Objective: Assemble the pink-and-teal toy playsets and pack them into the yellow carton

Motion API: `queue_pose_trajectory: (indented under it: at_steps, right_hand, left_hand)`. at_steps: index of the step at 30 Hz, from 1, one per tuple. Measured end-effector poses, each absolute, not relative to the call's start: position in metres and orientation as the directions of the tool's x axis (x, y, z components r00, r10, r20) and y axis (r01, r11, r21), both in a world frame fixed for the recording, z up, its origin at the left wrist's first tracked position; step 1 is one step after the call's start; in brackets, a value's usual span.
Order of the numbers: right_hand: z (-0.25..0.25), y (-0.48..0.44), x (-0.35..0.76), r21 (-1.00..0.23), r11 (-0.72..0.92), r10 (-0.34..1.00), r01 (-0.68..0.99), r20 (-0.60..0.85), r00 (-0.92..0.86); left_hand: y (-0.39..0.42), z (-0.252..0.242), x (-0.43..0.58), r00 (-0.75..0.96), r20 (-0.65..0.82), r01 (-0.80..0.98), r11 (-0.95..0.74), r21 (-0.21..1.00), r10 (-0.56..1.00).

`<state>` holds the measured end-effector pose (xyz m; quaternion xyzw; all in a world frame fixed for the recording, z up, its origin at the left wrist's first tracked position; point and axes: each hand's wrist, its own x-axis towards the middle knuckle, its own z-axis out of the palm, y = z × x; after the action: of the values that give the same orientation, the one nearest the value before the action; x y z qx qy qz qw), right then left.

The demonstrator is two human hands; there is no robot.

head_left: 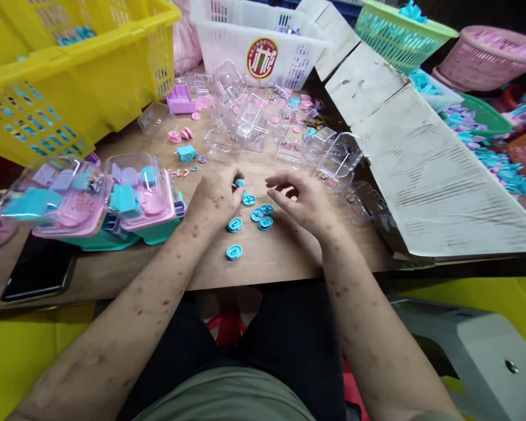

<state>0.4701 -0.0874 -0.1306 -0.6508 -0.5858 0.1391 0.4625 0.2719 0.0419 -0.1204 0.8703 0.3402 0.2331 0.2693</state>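
Observation:
My left hand (214, 196) rests on the wooden table (272, 257) with its fingers curled, pinching a small blue round plastic piece (239, 183) at the fingertips. Several more blue round pieces (258, 214) lie on the table between my hands, and one (234, 252) sits nearer the front edge. My right hand (300, 199) hovers just right of them, fingers loosely bent and apart, nothing visible in it.
Filled clear toy boxes (92, 193) are stacked at the left. Empty clear boxes (263, 126) and small pink and purple parts litter the back. A yellow crate (70, 76), white basket (263, 41), green basket (398, 29), cardboard sheet (425, 169) and a phone (39, 269) surround the work spot.

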Motion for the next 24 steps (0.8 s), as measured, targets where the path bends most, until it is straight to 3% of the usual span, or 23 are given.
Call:
queue_pose_trajectory:
  at_steps: [3,8,14,18,24]
  right_hand:
    - [-0.126,-0.062,0.480,-0.675,0.133,0.959,0.726,0.272,0.077]
    - [-0.131,-0.045,0.485,-0.680,0.116,0.993,0.724,0.094,-0.071]
    - [-0.148,-0.051,0.488,-0.808,0.136,0.988,0.573,0.151,-0.022]
    - [-0.158,-0.052,0.491,-0.857,0.147,0.984,0.495,0.180,0.019]
    - [-0.163,-0.049,0.496,-0.838,0.180,0.978,0.515,0.211,0.000]
  left_hand:
    - [0.042,-0.125,0.271,0.666,0.215,0.515,-0.649,0.561,0.714]
    - [0.045,-0.126,0.268,0.621,0.408,0.386,-0.714,0.585,0.670]
    - [0.044,-0.127,0.270,0.664,0.334,0.230,-0.608,0.760,0.669]
    - [0.043,-0.125,0.273,0.703,0.281,0.257,-0.603,0.755,0.653]
    - [0.050,-0.126,0.275,0.800,0.258,0.247,-0.690,0.680,0.541]
